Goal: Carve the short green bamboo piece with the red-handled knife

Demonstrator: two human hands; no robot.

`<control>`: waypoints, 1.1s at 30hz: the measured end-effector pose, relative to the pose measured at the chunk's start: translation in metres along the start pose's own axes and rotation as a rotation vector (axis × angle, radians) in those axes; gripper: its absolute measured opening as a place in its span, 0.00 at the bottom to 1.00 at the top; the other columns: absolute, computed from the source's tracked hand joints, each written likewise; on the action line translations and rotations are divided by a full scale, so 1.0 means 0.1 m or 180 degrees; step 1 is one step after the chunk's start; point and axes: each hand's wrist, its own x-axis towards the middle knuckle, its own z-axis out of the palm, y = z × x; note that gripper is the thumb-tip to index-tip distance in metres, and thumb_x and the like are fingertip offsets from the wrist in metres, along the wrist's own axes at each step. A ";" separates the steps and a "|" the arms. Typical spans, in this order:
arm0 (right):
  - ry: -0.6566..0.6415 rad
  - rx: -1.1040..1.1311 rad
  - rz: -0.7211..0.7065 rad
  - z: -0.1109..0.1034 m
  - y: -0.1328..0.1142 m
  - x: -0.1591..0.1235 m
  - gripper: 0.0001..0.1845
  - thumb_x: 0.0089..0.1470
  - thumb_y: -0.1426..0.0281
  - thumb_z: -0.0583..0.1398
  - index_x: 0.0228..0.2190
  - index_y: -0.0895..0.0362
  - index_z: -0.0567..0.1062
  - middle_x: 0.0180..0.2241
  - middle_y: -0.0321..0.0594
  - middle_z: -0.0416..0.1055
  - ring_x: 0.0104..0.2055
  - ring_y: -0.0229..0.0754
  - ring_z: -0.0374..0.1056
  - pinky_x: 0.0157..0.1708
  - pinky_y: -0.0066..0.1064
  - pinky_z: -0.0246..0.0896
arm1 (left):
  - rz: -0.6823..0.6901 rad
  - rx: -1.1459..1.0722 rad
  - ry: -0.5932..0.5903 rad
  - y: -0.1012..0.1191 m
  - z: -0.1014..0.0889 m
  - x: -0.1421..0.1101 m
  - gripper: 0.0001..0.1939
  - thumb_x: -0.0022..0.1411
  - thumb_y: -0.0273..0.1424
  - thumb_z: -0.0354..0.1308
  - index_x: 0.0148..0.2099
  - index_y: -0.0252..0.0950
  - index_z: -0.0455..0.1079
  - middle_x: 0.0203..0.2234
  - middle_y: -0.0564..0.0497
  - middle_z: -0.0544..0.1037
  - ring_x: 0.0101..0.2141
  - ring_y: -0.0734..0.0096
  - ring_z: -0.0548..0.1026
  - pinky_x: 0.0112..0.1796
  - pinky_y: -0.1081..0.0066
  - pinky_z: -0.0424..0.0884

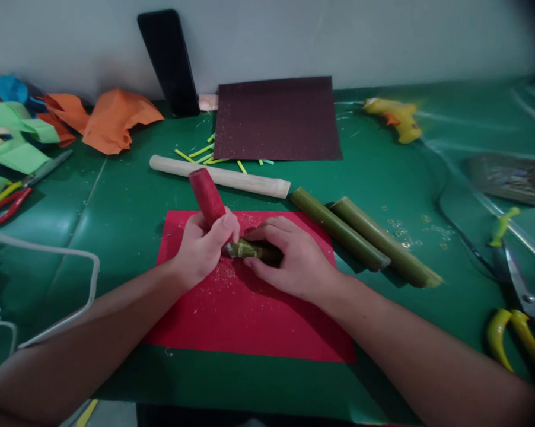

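Note:
My left hand (207, 246) is closed around the thick handle of a red-handled carving tool (205, 193). The handle slants up and to the left, and a bit of metal shows below the fist against a green bamboo piece (252, 250). Pale lines are cut into that piece's skin. My right hand (289, 255) grips the bamboo's right part from above, with the thumb along the near side; its right end is hidden under the palm. Beneath both hands lies a red sheet (250, 320) strewn with fine shavings.
Two green bamboo lengths (343, 228) lie to the right, and a pale stick (223, 176) lies behind. Farther back are a dark sheet (276, 118), a leaning phone (169, 62) and a yellow glue gun (394, 118). Scissors (9, 201) and yellow-handled shears (516, 320) flank the sides.

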 end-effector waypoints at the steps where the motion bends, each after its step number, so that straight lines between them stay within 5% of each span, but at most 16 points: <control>1: 0.0007 0.0002 -0.0017 0.00 0.00 0.00 0.09 0.52 0.69 0.64 0.37 0.56 0.76 0.36 0.43 0.76 0.39 0.46 0.71 0.40 0.39 0.69 | -0.0003 0.0007 0.0009 0.01 0.01 -0.01 0.32 0.57 0.59 0.59 0.19 0.36 0.65 0.15 0.53 0.65 0.18 0.77 0.62 0.20 0.73 0.63; 11: -0.0009 -0.0024 -0.0120 0.01 0.02 0.00 0.11 0.51 0.70 0.64 0.39 0.58 0.76 0.35 0.43 0.76 0.39 0.45 0.70 0.39 0.38 0.66 | 0.0035 0.0194 -0.0278 0.00 0.01 -0.04 0.12 0.59 0.32 0.59 0.24 0.36 0.67 0.19 0.55 0.70 0.23 0.76 0.68 0.26 0.75 0.70; 19: -0.0019 -0.0079 -0.0015 0.02 0.02 0.00 0.09 0.50 0.71 0.65 0.36 0.55 0.75 0.33 0.39 0.74 0.37 0.43 0.68 0.36 0.35 0.63 | 0.0257 0.0377 -0.0321 -0.01 0.03 -0.05 0.08 0.53 0.28 0.59 0.24 0.36 0.66 0.19 0.55 0.71 0.21 0.76 0.68 0.24 0.74 0.70; 33: 0.0111 -0.0021 0.0030 0.03 0.01 0.01 0.10 0.47 0.73 0.66 0.36 0.58 0.77 0.34 0.40 0.76 0.37 0.43 0.69 0.37 0.34 0.65 | 0.0586 0.0242 0.0243 -0.06 0.05 -0.05 0.07 0.58 0.28 0.58 0.27 0.37 0.67 0.22 0.55 0.71 0.23 0.77 0.68 0.25 0.75 0.68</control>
